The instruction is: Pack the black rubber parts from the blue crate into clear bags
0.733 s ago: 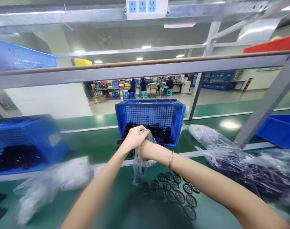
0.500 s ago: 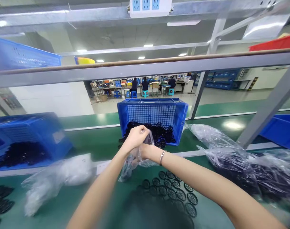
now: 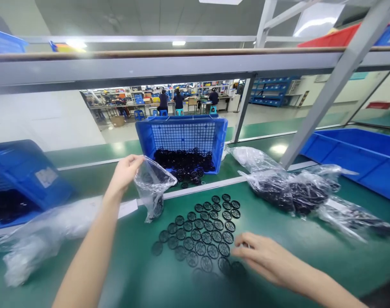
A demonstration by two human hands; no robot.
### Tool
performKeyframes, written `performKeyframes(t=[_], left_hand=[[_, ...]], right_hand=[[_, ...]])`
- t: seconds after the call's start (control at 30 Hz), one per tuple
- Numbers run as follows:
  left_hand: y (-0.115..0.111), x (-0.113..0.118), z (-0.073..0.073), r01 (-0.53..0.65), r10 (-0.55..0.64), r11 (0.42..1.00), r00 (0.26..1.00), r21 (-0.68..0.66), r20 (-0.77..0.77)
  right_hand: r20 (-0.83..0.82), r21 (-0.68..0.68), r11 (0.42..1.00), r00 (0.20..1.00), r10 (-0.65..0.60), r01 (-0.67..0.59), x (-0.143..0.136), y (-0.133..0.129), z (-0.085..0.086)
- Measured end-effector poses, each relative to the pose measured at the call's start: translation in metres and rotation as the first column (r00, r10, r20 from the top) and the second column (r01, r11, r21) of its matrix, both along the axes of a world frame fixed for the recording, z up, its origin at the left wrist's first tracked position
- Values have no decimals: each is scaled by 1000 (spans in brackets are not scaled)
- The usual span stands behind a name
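Note:
My left hand (image 3: 126, 171) pinches the top edge of a clear plastic bag (image 3: 156, 179), which hangs with its mouth spread and some black parts low inside. Lower right, my right hand (image 3: 262, 254) hovers by the edge of a spread of black rings (image 3: 206, 237) lying flat on the green table. Its fingers are bent and slightly apart, with nothing visible in them. Behind the bag a blue crate (image 3: 182, 132) lies tipped on its side, more black rings (image 3: 185, 160) heaped in its opening and a few spilled in front.
Filled clear bags (image 3: 287, 188) lie at the right, beside a large blue bin (image 3: 355, 154). To the left are a bundle of clear bags (image 3: 60, 231) and another tipped blue crate (image 3: 31, 171). A grey metal post (image 3: 326, 94) slants down at the right. Several people sit far off.
My right hand has come out of the bag and moved down right to the laid-out rings. My left hand still holds the bag, now further left. The view has turned right and down.

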State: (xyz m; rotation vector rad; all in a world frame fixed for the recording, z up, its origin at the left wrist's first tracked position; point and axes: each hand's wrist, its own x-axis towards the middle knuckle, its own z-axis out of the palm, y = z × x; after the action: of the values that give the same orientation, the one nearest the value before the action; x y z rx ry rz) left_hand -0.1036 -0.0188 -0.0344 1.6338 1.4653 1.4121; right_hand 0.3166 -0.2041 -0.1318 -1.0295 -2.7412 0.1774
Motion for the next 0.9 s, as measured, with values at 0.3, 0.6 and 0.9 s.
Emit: performKeyframes(t=[0.3,0.6,0.9], left_hand=[[-27,24,-7,1,-1,999,1000,-37,12],[-35,28,-6,-23,23,1000,1000,-16,5],[-31,28,-13,-14,15,999,1000,-40,26]], right_hand=[[-38,-53,985,985,-169,167,17,-40,-66],[-74,53,994,993,-96,100,-3,-77,-114],[-111,97,977,978,-176,187,-22,-64,-107]])
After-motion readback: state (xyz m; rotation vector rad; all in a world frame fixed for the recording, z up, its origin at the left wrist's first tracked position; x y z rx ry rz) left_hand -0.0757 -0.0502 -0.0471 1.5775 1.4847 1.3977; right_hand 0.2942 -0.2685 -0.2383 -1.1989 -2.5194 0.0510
